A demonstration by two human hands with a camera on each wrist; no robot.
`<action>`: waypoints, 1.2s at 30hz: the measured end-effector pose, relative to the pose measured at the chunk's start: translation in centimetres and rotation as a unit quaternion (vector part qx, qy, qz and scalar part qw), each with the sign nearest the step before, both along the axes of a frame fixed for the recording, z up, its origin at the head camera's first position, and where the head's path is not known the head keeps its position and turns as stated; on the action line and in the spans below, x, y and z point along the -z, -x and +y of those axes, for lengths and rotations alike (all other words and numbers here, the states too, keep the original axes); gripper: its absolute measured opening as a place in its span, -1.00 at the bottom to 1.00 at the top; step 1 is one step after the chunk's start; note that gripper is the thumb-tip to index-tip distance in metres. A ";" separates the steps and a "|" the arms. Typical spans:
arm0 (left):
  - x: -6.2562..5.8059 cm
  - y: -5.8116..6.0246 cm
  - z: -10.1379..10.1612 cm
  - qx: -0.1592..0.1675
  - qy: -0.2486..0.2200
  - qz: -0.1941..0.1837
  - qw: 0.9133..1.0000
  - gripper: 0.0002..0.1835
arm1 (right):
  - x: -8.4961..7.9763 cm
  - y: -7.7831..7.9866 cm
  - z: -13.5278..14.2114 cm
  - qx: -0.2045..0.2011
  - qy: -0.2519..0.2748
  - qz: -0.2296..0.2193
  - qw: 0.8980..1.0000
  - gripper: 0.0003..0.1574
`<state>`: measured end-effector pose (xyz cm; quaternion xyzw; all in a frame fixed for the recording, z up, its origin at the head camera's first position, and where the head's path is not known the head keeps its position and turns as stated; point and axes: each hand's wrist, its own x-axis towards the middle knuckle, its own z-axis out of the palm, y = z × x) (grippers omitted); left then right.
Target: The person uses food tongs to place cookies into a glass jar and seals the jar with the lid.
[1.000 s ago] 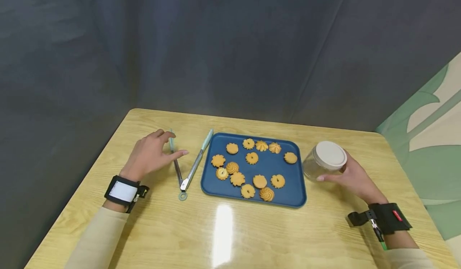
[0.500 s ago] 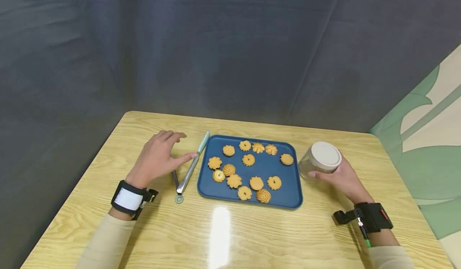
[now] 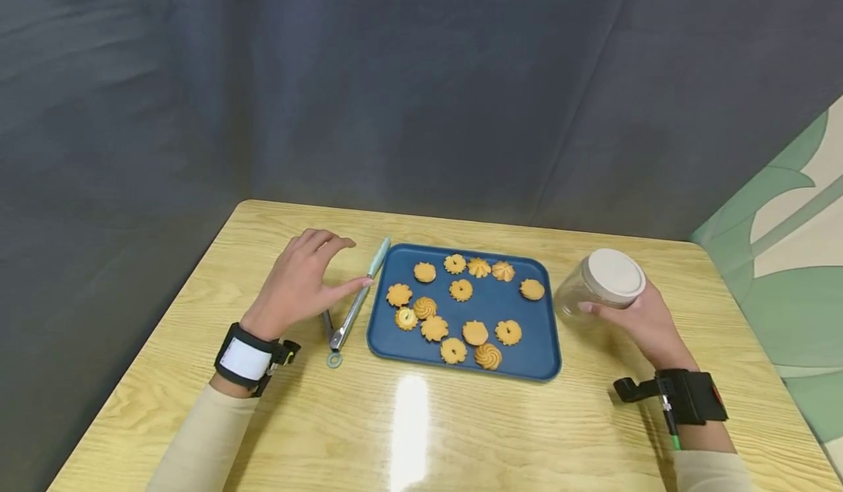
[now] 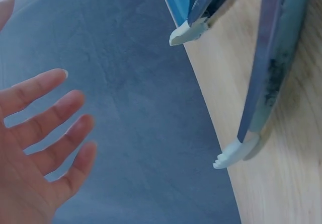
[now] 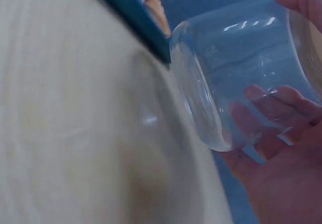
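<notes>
My right hand (image 3: 652,325) grips a clear jar (image 3: 578,296) with a white lid (image 3: 616,272), just right of the tray. In the right wrist view a gap shows between the tilted jar (image 5: 236,68) and the tabletop, with fingers curled round its far side. My left hand (image 3: 296,283) hovers over the metal tongs (image 3: 356,307), fingers spread and thumb apart, holding nothing. Spread open, the tongs (image 4: 266,68) lie on the table with pale scalloped tips, and the hand partly hides one arm in the head view.
A blue tray (image 3: 536,331) bearing several cookies (image 3: 475,333) lies mid-table between the hands. The wooden table (image 3: 316,433) ends at a dark curtain (image 3: 408,111) behind and at the left. A green-and-cream patterned surface (image 3: 790,272) stands at the right.
My left hand has moved right, from beside the tongs to over them. The jar has come up slightly in my right hand and tilts a little more. Tray and cookies stay put.
</notes>
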<state>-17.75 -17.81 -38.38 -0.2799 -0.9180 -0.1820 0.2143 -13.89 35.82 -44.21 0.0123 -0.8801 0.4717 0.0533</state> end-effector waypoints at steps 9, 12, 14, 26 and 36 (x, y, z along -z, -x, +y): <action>-0.3 -0.3 1.8 0.032 -0.012 0.004 0.999 -0.24 | -3.0 -1.4 -1.0 -0.028 -0.027 0.002 0.999 0.16; -0.5 -0.6 2.5 0.051 -0.020 -0.001 0.998 -0.24 | -3.6 -2.0 -1.7 -0.040 -0.027 0.001 0.999 0.17; -0.8 -0.9 2.9 0.061 -0.024 0.001 0.998 -0.24 | -4.0 -2.4 -2.6 -0.049 -0.020 0.005 0.999 0.18; -2.5 -2.9 5.4 0.144 -0.020 0.055 0.988 -0.11 | -4.4 -4.0 -8.6 -0.137 0.056 0.055 0.987 0.22; -2.9 -4.7 6.9 0.194 -0.021 0.078 0.978 -0.02 | -3.8 -4.5 -12.0 -0.235 0.105 0.050 0.965 0.15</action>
